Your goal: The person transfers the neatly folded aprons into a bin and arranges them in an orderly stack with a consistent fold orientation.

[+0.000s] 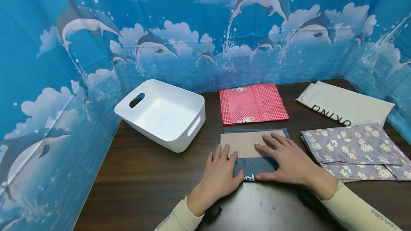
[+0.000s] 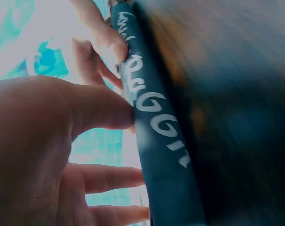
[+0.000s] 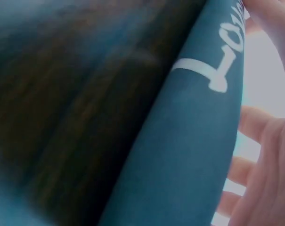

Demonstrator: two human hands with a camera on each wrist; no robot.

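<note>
Both hands flat on a half-folded dark bag, mid-desk.

My left hand (image 1: 219, 177) and right hand (image 1: 287, 161) are both pressing down on the dark blue bag (image 1: 255, 168) with white lettering. Fingers are straight and spread, not gripping anything, just pinning the fold so it stays crisp, I'd say. The tan side (image 1: 247, 142) is turned up under my right fingertips, and my thumbs sit along the near folded edge, which the wrist views show as a thick rounded roll with the print on it. It lies on the desk (image 1: 144, 184) right in front of me, just below the red checked cloth (image 1: 252, 103). The white bin (image 1: 162, 113) stands to the left, the floral fabric (image 1: 350, 145) and cream bag (image 1: 345, 104) to the right, all well apart from my hands.
</note>
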